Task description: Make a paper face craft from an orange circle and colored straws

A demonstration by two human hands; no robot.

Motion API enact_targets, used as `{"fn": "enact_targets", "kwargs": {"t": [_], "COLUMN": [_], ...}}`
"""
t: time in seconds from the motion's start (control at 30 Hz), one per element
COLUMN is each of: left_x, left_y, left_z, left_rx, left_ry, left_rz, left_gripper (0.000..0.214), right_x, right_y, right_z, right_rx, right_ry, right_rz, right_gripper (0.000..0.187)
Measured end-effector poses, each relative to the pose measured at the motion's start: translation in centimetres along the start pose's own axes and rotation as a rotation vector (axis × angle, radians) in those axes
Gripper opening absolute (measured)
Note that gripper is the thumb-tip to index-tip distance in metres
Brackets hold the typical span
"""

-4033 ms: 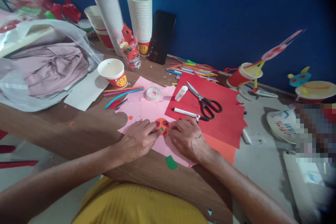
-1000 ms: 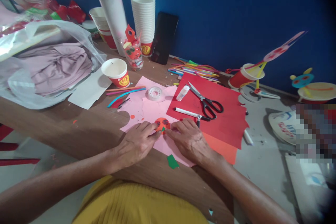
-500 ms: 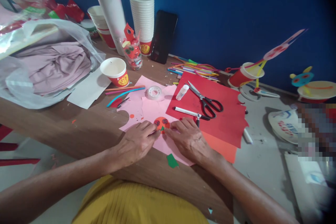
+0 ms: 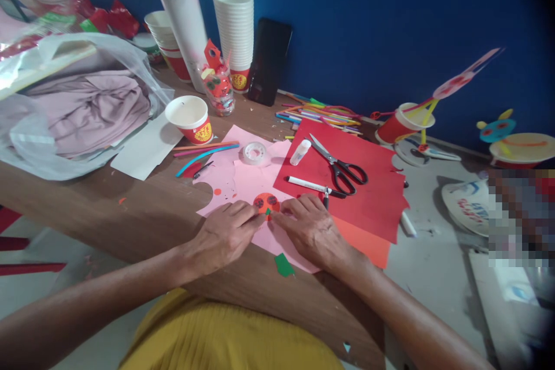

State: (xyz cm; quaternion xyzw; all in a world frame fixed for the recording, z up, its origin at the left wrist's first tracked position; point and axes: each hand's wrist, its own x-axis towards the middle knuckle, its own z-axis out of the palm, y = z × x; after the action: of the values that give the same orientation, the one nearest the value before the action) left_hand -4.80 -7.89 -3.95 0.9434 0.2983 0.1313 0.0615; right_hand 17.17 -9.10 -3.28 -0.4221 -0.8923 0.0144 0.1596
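Observation:
A small orange paper disc [image 4: 266, 202] with two dark round spots and a tiny green piece lies on a pink sheet [image 4: 243, 180] on the wooden table. My left hand [image 4: 225, 234] rests on the pink sheet, fingers curled, fingertips pressing the disc's left lower edge. My right hand [image 4: 313, 230] mirrors it on the right, fingertips pinched at the green piece on the disc. A green paper scrap [image 4: 283, 265] lies near the table edge below my hands.
Black scissors [image 4: 340, 167], a white marker [image 4: 309, 186] and a glue stick [image 4: 300, 152] lie on a red sheet [image 4: 373, 196]. A tape roll [image 4: 254, 153], a red paper cup [image 4: 191, 119], stacked cups [image 4: 234, 34], coloured sticks [image 4: 321, 113] and a plastic bag [image 4: 73, 104] surround them.
Both hands stay at the orange disc; the fingertips have crept slightly closer together over its lower edge. Nothing else on the table has moved.

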Motion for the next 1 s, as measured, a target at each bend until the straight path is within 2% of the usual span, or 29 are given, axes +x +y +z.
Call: {"fn": "enact_targets", "kwargs": {"t": [0.3, 0.53, 0.67, 0.83, 1.0], "left_x": [0.4, 0.7, 0.7, 0.8, 0.8], "left_y": [0.1, 0.3, 0.4, 0.3, 0.2], "left_z": [-0.3, -0.7, -0.8, -0.7, -0.3], "left_rx": [0.064, 0.046, 0.045, 0.049, 0.077], "left_ry": [-0.127, -0.152, -0.162, -0.161, -0.115], "left_rz": [0.011, -0.003, -0.004, 0.001, 0.009], "left_gripper": [0.03, 0.027, 0.028, 0.027, 0.024], "right_x": [-0.1, -0.5, -0.4, 0.0, 0.3], "right_y": [0.0, 0.7, 0.4, -0.5, -0.9], "right_z": [0.1, 0.4, 0.5, 0.6, 0.6], "right_rx": [0.065, 0.453, 0.304, 0.042, -0.055], "right_ry": [0.01, 0.235, 0.227, 0.083, -0.044], "right_rz": [0.039, 0.141, 0.122, 0.065, 0.022], "right_gripper": [0.024, 0.023, 0.026, 0.027, 0.029]}}
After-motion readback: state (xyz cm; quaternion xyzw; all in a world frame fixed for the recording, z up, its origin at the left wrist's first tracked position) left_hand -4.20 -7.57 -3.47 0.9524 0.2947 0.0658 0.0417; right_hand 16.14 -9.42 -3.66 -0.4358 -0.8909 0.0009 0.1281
